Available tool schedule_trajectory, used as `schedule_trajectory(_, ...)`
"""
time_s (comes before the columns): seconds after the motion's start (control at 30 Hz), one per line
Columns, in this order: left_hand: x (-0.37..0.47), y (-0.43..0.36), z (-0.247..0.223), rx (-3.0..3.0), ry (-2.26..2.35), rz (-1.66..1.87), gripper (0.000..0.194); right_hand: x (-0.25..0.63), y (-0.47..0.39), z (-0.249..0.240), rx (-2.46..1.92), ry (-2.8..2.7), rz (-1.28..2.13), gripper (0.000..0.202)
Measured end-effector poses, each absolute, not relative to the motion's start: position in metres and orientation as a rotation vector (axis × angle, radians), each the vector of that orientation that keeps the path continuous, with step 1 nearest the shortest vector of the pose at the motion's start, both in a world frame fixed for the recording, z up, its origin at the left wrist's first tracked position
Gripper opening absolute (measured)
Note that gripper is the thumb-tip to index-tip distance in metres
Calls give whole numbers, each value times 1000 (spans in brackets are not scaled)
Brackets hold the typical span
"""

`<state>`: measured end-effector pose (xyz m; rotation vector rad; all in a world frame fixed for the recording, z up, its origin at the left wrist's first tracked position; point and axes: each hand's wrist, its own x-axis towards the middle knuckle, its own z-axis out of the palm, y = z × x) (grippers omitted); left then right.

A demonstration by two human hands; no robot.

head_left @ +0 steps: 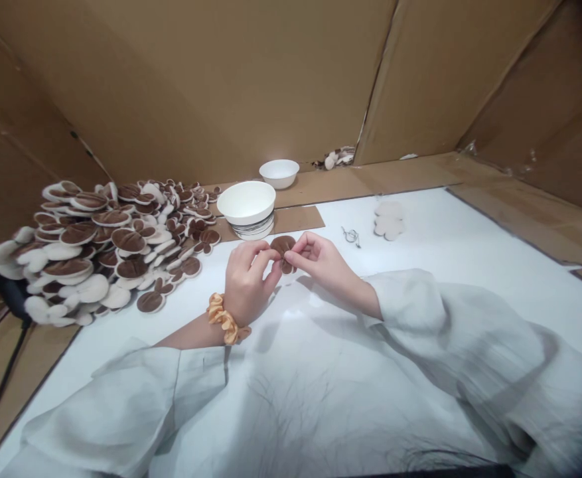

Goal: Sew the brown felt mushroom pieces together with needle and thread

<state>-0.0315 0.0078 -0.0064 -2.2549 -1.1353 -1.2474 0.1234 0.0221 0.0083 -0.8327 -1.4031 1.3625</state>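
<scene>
A small brown plush piece with rounded lobes [283, 243] is held just above the white tabletop. My left hand [247, 275] pinches its near left side between thumb and fingers, a yellow scrunchie [225, 320] around the wrist. From the right, my right hand [324, 267] grips the same piece with thumb and forefinger, the fingertips of both hands almost meeting. Whether anything thin is also between the fingers is too small to tell. Right of my hands lie a little tangle of dark thread or wire [351, 237] and a pale, flower-shaped piece [389, 220].
A big heap of brown-and-cream plush pieces [121, 245] fills the left side. Behind my hands stands a white bowl [245, 202] with dark lines round its lower part, and a smaller white bowl [279, 174] farther back. Cardboard walls [231, 86] enclose the table.
</scene>
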Motion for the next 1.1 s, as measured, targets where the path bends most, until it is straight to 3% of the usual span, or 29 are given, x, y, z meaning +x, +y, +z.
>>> schedule_trajectory(0.5, -35, 11, -7, -2300, -1034, -1246, 14, 125, 26, 6, -846, -1329, 1449, 24)
schedule_trajectory(0.83, -27, 11, -11, -2541, -1643, -1915, 41, 125, 27, -2, -756, -1625, 1239, 13)
schedule_trajectory(1.1, -19, 11, -6, -2498, -2026, -2438, 38, 124, 27, -6, -747, -1671, 1096, 15)
